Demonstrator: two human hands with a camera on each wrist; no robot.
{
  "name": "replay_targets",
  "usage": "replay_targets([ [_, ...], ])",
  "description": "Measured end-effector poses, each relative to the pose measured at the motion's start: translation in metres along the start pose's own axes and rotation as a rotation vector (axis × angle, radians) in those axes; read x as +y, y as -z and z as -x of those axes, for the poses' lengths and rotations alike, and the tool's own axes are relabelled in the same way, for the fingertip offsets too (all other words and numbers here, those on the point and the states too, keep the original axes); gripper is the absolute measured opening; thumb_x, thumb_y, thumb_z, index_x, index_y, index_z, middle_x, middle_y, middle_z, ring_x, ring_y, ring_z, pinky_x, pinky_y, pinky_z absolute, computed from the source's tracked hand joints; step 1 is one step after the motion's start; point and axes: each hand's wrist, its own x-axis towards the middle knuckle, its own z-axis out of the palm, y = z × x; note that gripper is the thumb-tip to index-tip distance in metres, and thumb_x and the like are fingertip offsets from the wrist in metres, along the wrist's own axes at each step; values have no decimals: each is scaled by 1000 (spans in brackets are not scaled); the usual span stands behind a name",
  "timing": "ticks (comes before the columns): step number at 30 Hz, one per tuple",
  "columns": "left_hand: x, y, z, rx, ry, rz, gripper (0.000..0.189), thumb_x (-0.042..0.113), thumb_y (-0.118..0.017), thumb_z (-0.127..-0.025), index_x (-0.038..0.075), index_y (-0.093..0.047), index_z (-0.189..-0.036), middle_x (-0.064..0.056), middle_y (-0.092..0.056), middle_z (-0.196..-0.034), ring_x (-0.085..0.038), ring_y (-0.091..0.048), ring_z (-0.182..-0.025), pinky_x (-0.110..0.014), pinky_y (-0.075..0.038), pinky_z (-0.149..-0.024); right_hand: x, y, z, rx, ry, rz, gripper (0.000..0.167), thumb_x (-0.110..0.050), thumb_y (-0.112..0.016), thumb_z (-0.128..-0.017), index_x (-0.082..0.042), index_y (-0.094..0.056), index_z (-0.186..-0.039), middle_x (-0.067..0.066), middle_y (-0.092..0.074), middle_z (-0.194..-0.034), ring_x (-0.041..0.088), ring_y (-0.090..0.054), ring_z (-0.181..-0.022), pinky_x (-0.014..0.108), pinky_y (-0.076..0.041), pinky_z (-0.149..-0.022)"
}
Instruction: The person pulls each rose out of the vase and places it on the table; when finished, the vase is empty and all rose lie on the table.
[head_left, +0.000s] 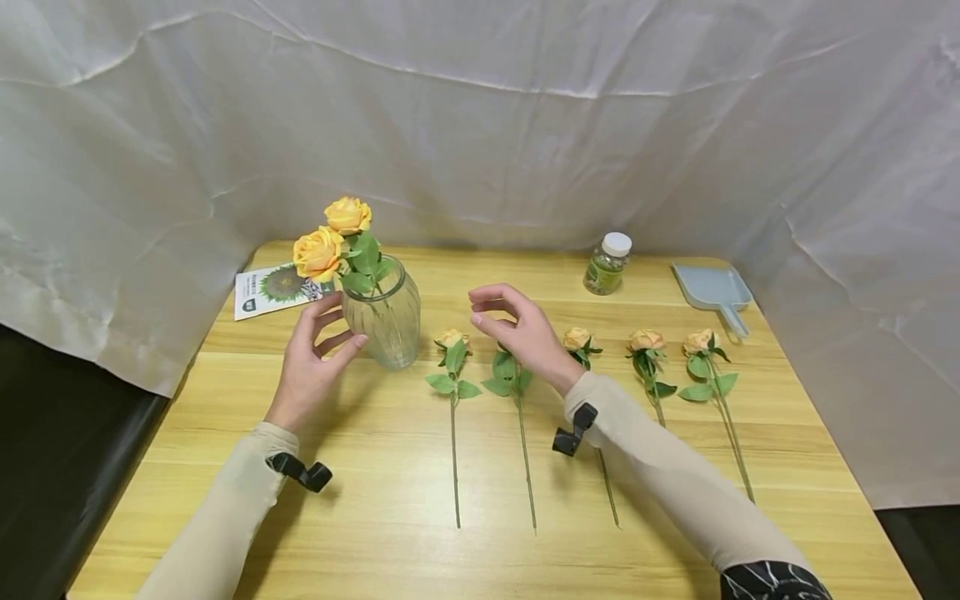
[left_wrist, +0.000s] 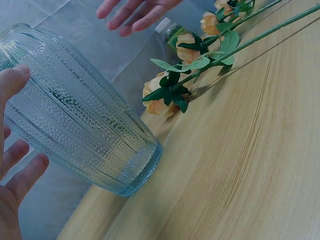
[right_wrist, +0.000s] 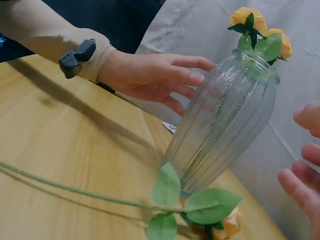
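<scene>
A ribbed clear glass vase [head_left: 397, 329] stands at the left of the table, holding two yellow roses [head_left: 318, 254] that lean left over its rim. My left hand [head_left: 317, 350] is at the vase's left side, fingers loosely bent and thumb tip overlapping the glass. To the vase's right, my right hand [head_left: 517, 325] hovers with relaxed, slightly bent fingers and nothing in them. Beneath it lies a rose [head_left: 522, 417], its bloom hidden by the hand. Another peach rose [head_left: 453, 392] lies between that one and the vase.
More long-stemmed roses [head_left: 647, 342] lie in a row toward the right. At the back stand a white-capped jar [head_left: 606, 265] and, farther right, a blue-grey dustpan [head_left: 712, 287]. A printed packet [head_left: 258, 292] lies behind the vase at left. Pale cloth [head_left: 480, 150] hangs around the table.
</scene>
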Motion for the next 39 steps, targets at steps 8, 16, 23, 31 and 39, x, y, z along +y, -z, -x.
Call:
replay_targets([
  [8, -1, 1, 0, -1, 8, -9, 69, 9, -78, -101, 12, -45, -161, -7, -48, -164, -18, -53, -145, -26, -58, -114, -8, -17, -25, -54, 49, -17, 39, -21, -74, -106, -13, -66, -143, 4, -66, -144, 22, -63, -133, 40, -61, -113],
  [16, -2, 1, 0, 2, 0, 4, 69, 8, -79, -100, 11, -45, -161, -7, -48, -165, -16, -53, -144, -20, -58, -111, -9, -39, -47, -99, 80, -72, 49, -16, -76, -104, -10, -60, -150, 17, -59, -154, 25, -59, -140, 39, -58, -118],
  [23, -3, 0, -1, -2, 4, 3, 69, 9, -79, -101, 12, -45, -161, -6, -47, -165, -21, -53, -146, -18, -58, -111, 1, -52, -54, -180, 123, -121, 66, -4, -77, -101, -11, -49, -160, 8, -50, -164, 26, -50, -151, 47, -51, -127],
  [31, 0, -1, 0, -5, 7, -10, 69, 9, -78, -101, 12, -45, -162, -7, -47, -165, -24, -52, -147, -19, -58, -111, 10, -61, -58, -224, 106, -103, 84, -10, -82, -99, -32, -39, -168, 1, -40, -170, 28, -45, -156, 53, -46, -129],
  [39, -1, 1, 0, 1, -1, -2, 68, 8, -76, -102, 12, -45, -162, -7, -47, -165, -21, -52, -146, -21, -58, -113, 14, -66, -58, -232, 92, -142, 88, -8, -82, -98, -40, -37, -168, -2, -36, -173, 26, -44, -156, 45, -50, -126],
])
